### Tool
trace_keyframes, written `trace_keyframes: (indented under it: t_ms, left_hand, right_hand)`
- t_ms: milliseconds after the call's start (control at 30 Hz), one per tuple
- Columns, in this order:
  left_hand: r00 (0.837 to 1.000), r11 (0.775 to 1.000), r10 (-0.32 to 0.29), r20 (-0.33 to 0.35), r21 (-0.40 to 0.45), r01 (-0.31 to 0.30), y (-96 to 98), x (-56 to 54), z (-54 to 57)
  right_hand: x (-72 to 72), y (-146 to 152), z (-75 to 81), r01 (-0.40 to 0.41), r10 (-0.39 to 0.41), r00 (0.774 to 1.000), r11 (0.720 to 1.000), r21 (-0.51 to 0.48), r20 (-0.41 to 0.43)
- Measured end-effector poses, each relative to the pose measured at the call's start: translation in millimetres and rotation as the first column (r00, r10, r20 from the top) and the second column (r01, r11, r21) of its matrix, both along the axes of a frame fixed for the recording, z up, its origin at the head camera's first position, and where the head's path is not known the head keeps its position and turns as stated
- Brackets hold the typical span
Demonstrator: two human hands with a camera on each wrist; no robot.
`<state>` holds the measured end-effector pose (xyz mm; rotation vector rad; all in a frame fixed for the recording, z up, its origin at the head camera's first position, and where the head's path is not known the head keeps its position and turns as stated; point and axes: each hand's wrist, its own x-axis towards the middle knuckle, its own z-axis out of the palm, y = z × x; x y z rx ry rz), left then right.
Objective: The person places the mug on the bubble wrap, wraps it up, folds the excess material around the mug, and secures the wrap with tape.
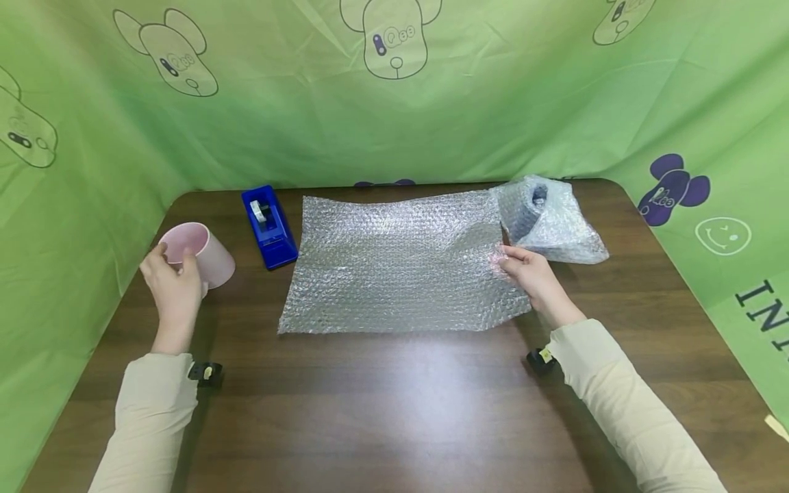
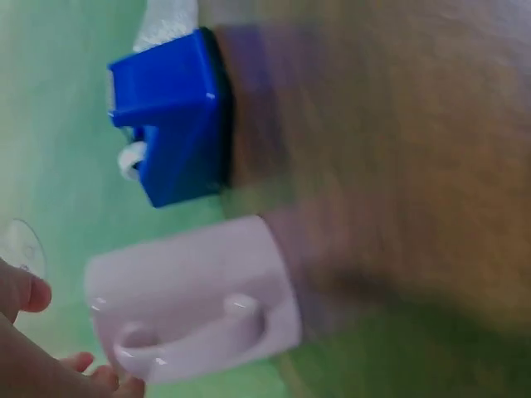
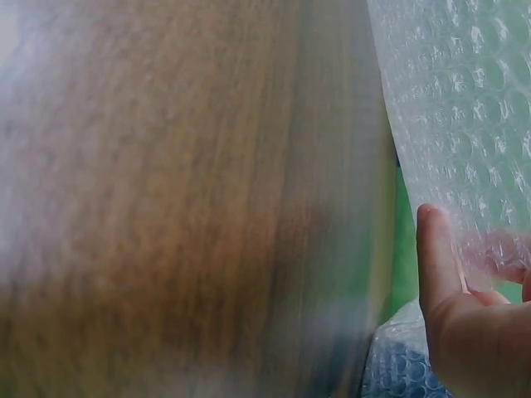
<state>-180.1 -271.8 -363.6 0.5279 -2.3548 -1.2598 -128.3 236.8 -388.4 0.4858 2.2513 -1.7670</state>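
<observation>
My left hand (image 1: 172, 281) is at the mouth of a pink mug (image 1: 217, 263), with fingers by the rim and the thumb apart from it. In the left wrist view the mug's handle (image 2: 203, 340) faces the camera, and fingertips (image 2: 124, 386) lie close to the rim; whether they touch it is unclear. My right hand (image 1: 533, 277) pinches the right side of a flat sheet of bubble wrap (image 1: 394, 267) between thumb and fingers. In the right wrist view the thumb lies along the sheet's edge, and fingers show blurred through the clear plastic.
A blue tape dispenser (image 1: 271, 229) with a roll of tape stands between the mug and the sheet. Behind my right hand lies a bundle of rolled bubble wrap (image 1: 557, 219). Green printed cloth (image 1: 394, 137) hangs around the wooden table (image 1: 370, 418).
</observation>
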Motion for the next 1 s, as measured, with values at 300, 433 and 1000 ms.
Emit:
trace_keyframes:
  t_ms: [300, 433, 1000]
  left_hand:
    - [0.992, 0.992, 0.121, 0.041, 0.04, -0.123, -7.6, -2.2, -3.3]
    - [0.978, 0.981, 0.157, 0.139, 0.09, -0.17, -14.9, -3.1, -6.3]
    - [0.941, 0.903, -0.232, 0.247, 0.413, 0.114, -28.7, 7.5, -20.7]
  right_hand:
    - [0.9, 1, -1.5, 0.0, 0.0, 1.0, 1.0, -0.022, -0.011]
    - [1.3, 1, -2.2, -0.001, 0.001, 1.0, 1.0, -0.018, -0.014]
    - [-0.5, 2, -2.2, 0.004, -0.005, 1.0, 0.996, -0.086, -0.005]
